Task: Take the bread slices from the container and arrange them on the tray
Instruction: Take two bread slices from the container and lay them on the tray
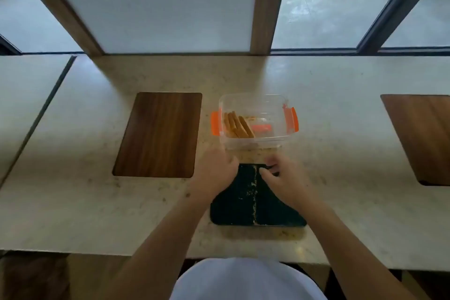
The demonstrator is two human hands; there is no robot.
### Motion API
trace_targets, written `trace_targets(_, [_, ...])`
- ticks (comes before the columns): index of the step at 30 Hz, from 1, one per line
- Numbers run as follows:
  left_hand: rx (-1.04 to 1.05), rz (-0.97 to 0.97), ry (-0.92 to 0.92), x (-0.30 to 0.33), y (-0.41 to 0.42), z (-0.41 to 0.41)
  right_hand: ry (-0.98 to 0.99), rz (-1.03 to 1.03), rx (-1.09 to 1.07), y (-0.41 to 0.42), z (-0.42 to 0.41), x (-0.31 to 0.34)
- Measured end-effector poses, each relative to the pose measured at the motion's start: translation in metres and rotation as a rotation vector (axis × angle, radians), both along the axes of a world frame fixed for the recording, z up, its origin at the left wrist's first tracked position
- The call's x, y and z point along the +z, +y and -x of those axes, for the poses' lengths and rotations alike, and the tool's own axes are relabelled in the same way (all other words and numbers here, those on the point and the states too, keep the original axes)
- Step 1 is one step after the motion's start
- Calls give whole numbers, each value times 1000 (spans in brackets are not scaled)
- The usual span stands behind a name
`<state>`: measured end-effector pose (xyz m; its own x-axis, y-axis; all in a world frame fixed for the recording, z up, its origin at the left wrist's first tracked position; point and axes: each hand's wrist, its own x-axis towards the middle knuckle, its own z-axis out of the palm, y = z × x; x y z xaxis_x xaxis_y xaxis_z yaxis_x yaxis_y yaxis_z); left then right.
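Note:
A clear plastic container (pixel 253 105) with orange clips stands open on the counter. Several toasted bread slices (pixel 237 125) lean on edge against its left side. Just in front of it lies a dark tray (pixel 233 207) with a line of crumbs down its middle and no bread on it. My right hand (pixel 282 180) pinches the tray's far edge. My left hand (pixel 215 170) is blurred and covers the tray's far left corner with its fingers curled down; its grip is hidden.
A wooden board (pixel 158 134) lies left of the container, and another wooden board (pixel 423 136) sits at the right edge. The pale stone counter (pixel 341 153) runs to a window wall behind. A seam (pixel 46 105) divides the counter at the left.

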<state>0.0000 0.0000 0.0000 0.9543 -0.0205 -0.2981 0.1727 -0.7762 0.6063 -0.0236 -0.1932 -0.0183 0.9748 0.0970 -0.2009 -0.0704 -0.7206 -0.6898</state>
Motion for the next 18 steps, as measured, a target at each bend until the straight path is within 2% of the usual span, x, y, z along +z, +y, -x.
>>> trace_targets(3, [121, 224, 109, 2, -15, -42, -44, -60, 5, -3, -46, 6])
trace_targets(6, [253, 343, 195, 9, -32, -79, -34, -96, -43, 7, -92, 14])
trace_targets(10, [335, 314, 294, 1, -44, -113, 116, -83, -36, 20, -141, 6])
trace_targets(14, [412, 288, 288, -12, -47, -134, 375, -183, -81, 27, -176, -15])
trace_targets(18, [435, 252, 276, -23, -51, -145, 518, -258, -167, 29, -191, -32])
